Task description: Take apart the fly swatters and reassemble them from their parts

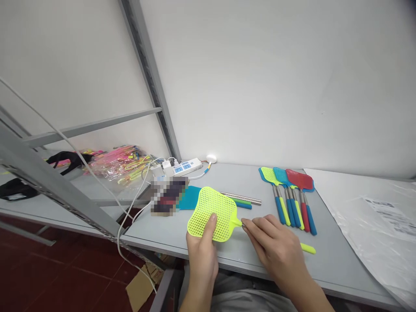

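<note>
A neon-yellow fly swatter with a perforated head is held above the table's front edge. My left hand is closed on the head, its thumb on the mesh. My right hand pinches the thin metal shaft beside the yellow neck and covers most of it. Past that hand, a yellow grip sticks out to the right; whether it joins the held shaft is hidden. Behind the swatter head lie a blue swatter head, metal tubes and a blue grip.
Several finished-looking fly swatters lie in a row at right, beside a white plastic sheet. A power strip with cables stands near the wall. Grey shelf posts rise at left, with bagged colourful items behind.
</note>
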### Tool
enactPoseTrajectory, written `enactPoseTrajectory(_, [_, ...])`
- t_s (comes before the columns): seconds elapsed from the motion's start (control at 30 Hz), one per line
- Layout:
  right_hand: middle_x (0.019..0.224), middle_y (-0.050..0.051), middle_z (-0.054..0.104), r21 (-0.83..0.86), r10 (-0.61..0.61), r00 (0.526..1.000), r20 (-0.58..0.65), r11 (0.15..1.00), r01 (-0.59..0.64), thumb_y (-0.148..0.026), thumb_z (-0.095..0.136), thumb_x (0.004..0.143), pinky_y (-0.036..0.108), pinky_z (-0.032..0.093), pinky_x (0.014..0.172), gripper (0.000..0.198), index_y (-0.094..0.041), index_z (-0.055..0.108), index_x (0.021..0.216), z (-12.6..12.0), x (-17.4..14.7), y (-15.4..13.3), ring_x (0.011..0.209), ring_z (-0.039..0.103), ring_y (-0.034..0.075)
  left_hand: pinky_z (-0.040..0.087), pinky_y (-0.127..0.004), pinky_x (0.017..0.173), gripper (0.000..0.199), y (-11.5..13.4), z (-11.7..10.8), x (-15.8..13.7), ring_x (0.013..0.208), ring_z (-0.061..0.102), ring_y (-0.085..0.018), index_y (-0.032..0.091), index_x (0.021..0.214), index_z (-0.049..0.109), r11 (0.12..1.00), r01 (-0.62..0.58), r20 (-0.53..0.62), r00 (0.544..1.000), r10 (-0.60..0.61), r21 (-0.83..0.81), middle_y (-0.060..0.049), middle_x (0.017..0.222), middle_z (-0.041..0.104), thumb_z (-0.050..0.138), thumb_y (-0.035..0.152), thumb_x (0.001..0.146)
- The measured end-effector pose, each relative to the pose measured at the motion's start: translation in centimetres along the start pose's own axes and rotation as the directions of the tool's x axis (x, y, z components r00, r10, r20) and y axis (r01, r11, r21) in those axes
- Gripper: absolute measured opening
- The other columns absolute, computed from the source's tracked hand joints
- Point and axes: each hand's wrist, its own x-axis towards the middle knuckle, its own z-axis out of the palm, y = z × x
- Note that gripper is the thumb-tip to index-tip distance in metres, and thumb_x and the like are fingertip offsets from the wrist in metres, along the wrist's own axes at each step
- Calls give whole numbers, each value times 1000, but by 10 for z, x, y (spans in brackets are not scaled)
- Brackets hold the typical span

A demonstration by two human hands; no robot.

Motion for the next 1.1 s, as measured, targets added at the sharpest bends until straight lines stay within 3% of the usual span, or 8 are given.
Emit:
enactPoseTrajectory(0.07, [81, 5, 64, 1, 27, 998, -61, 1000, -27, -12, 50, 93, 28, 40, 69, 22, -18, 65, 110, 1, 1, -3, 76, 55, 17, 55, -26, 72, 40, 2, 8, -2, 93, 68, -21, 20, 113, 66, 1000, 9, -22, 1000, -9, -25, -7, 106, 71, 76, 29, 75])
enactPoseTrajectory(0.2, [75, 4, 60, -24, 208, 960, -186, 976, -216, -18, 50, 94, 28, 38, 63, 21, -19, 64, 79, 6, 5, -5, 68, 53, 15, 46, -18, 43, 27, 3, 21, -3, 56, 62, -11, 16, 94, 67, 1000, 7, -24, 1000, -7, 6, -2, 79, 68, 76, 32, 75])
enactPoseTrajectory(0.33, [80, 4, 63, -41, 240, 968, -77, 969, -244, -24, 45, 97, 25, 38, 59, 22, -19, 60, 81, 9, 10, -2, 67, 58, 13, 45, -19, 40, 28, 12, 18, 7, 52, 58, -10, 17, 95, 64, 996, -85, -86, 993, 84, -13, -1, 82, 66, 74, 32, 75])
enactPoseTrajectory(0.53, [86, 3, 67, -29, 119, 987, 108, 993, -117, -39, 44, 98, 24, 38, 53, 26, -22, 57, 112, 9, 26, -12, 68, 65, 15, 44, -20, 38, 29, 21, -10, 18, 48, 55, -9, 15, 95, 63, 1000, 18, -49, 999, -18, 0, 0, 78, 64, 74, 33, 76])
enactPoseTrajectory(0.7, [97, 6, 64, -174, -27, 925, 380, 980, 100, -52, 56, 88, 26, 29, 43, 50, -26, 49, 131, 17, 54, -24, 57, 63, 16, 38, -17, 37, 29, 9, -19, 16, 51, 55, -8, 15, 101, 61, 980, 181, -3, 983, -182, -85, 0, 77, 64, 71, 33, 80])
enactPoseTrajectory(0.83, [99, 6, 64, -241, -72, 871, 485, 947, 212, -33, 59, 89, 26, 21, 42, 43, -29, 50, 131, 22, 72, -27, 52, 61, 13, 44, -23, 42, 27, 9, -25, 23, 44, 50, -7, 14, 102, 59, 939, 304, 94, 952, -292, -163, -2, 81, 66, 65, 33, 84])
enactPoseTrajectory(0.93, [99, 6, 63, -207, -206, 817, 539, 907, 365, -12, 52, 88, 28, 19, 43, 42, -25, 52, 128, 24, 84, -24, 55, 60, 13, 47, -27, 44, 26, 14, -29, 30, 44, 47, -8, 14, 103, 59, 903, 354, 178, 932, -317, -242, -2, 84, 65, 59, 34, 86])
enactPoseTrajectory(1.1, [92, 7, 63, -109, -422, 745, 516, 830, 546, -7, 47, 89, 28, 24, 47, 32, -16, 55, 118, 40, 104, -4, 60, 59, 13, 43, -26, 44, 23, 17, -34, 36, 47, 45, -9, 16, 101, 56, 854, 402, 224, 912, -343, -330, 0, 80, 58, 53, 34, 87])
